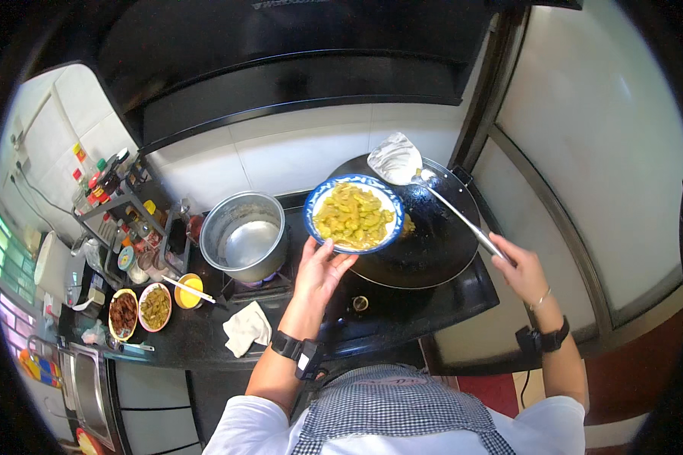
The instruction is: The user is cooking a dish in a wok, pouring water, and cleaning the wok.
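My left hand (324, 267) holds a blue-and-white patterned plate (309, 223) by its near rim, above the left edge of a large dark wok (438, 250). Cooked yellow-green vegetable pieces in sauce (354, 216) fill the plate. In my right hand (521, 267) is the handle of a metal wok spatula (395, 160); its broad blade is raised over the far side of the wok, behind the plate. A little food clings near the blade's neck. Some yellowish food (408, 226) lies in the wok, partly hidden by the plate.
A deep metal pot (243, 236) sits on the left burner over a flame. Left of it are a bowl of yellow liquid (189, 291) with chopsticks across it, two dishes of food (155, 307), a white cloth (247, 329) and a rack of bottles (119, 199). A range hood (296, 79) overhangs the stove.
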Tool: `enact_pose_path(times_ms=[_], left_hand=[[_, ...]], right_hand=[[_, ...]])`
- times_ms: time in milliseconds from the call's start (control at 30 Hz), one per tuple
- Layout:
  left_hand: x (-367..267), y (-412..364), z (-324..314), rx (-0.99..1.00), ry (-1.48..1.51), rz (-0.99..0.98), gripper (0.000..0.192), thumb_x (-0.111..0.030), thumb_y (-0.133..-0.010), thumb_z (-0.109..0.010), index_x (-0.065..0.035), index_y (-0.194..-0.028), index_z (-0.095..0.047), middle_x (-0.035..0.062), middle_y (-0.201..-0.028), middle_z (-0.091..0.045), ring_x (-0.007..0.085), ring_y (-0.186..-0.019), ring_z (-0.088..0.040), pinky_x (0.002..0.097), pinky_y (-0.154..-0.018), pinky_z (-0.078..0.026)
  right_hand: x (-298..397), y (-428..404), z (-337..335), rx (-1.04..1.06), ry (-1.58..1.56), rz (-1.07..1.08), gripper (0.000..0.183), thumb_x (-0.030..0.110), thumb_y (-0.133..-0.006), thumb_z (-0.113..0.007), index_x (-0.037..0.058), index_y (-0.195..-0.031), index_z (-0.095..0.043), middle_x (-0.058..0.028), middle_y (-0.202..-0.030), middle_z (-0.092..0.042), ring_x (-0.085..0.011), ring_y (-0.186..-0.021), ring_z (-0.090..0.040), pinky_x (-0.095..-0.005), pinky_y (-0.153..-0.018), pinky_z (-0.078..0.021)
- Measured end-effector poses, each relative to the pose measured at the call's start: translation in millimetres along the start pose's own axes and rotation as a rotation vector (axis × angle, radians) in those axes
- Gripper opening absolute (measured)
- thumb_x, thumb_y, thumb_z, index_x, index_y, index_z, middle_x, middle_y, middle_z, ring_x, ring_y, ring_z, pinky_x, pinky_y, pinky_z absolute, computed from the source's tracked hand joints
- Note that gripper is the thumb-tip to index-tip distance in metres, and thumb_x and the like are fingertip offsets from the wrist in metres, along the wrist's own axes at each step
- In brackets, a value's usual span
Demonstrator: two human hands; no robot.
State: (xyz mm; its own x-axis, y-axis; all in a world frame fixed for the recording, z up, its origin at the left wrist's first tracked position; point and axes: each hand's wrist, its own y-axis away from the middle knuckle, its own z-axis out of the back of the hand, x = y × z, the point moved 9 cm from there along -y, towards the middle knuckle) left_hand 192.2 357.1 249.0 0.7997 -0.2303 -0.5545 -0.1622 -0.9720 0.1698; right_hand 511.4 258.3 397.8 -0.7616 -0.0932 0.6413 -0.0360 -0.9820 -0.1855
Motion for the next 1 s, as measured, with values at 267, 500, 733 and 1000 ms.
enact_pose_path(times_ms=[267, 500, 733, 1000], left_hand=[[-45.3, 5.0, 28.7, -0.056, -0.003, -0.14, 0.05, -0.008, -0.085, -0.051, -0.015, -0.129, -0.027, 0.0169, -0.124, -0.041, 0.0423, -0.105, -0.049, 0.054, -0.082, -0.045], [-60.6, 26.2, 37.5, -0.132, -0.033, -0.187, 0.053, -0.007, -0.085, -0.05, -0.0159, -0.131, -0.024, 0.0188, -0.126, -0.039, 0.0429, -0.107, -0.047, 0.0539, -0.084, -0.045], [-52.9, 34.7, 33.9, -0.133, -0.024, -0.132, 0.045, -0.009, -0.086, -0.05, -0.0112, -0.127, -0.032, 0.0194, -0.126, -0.039, 0.0412, -0.107, -0.048, 0.0539, -0.085, -0.045], [-30.1, 16.2, 36.0, -0.087, 0.019, -0.067, 0.048, -0.007, -0.087, -0.049, -0.0137, -0.128, -0.025, 0.0181, -0.126, -0.039, 0.0437, -0.105, -0.048, 0.054, -0.08, -0.047]], right_hand=[[-35.8, -66.0, -1.0, 0.491, 0.498, -0.135, 0.026, 0.021, -0.081, -0.055, 0.0112, -0.105, -0.061, -0.0107, -0.076, -0.065, -0.021, -0.066, -0.062, -0.033, -0.066, -0.0472], [-77.7, -104.3, -107.1, 0.388, 0.43, -0.022, 0.029, 0.024, -0.082, -0.053, 0.0136, -0.109, -0.059, -0.0154, -0.094, -0.062, -0.03, -0.084, -0.06, -0.0367, -0.076, -0.0472], [-99.6, -113.5, -160.1, 0.091, -0.081, -0.157, 0.035, 0.024, -0.082, -0.056, 0.0125, -0.115, -0.055, -0.0178, -0.102, -0.059, -0.0319, -0.092, -0.058, -0.0368, -0.081, -0.0456], [-31.2, -86.3, -71.8, 0.013, -0.097, -0.005, 0.034, 0.016, -0.082, -0.058, 0.0139, -0.116, -0.055, -0.0085, -0.074, -0.064, -0.0128, -0.062, -0.058, -0.0268, -0.061, -0.0464]])
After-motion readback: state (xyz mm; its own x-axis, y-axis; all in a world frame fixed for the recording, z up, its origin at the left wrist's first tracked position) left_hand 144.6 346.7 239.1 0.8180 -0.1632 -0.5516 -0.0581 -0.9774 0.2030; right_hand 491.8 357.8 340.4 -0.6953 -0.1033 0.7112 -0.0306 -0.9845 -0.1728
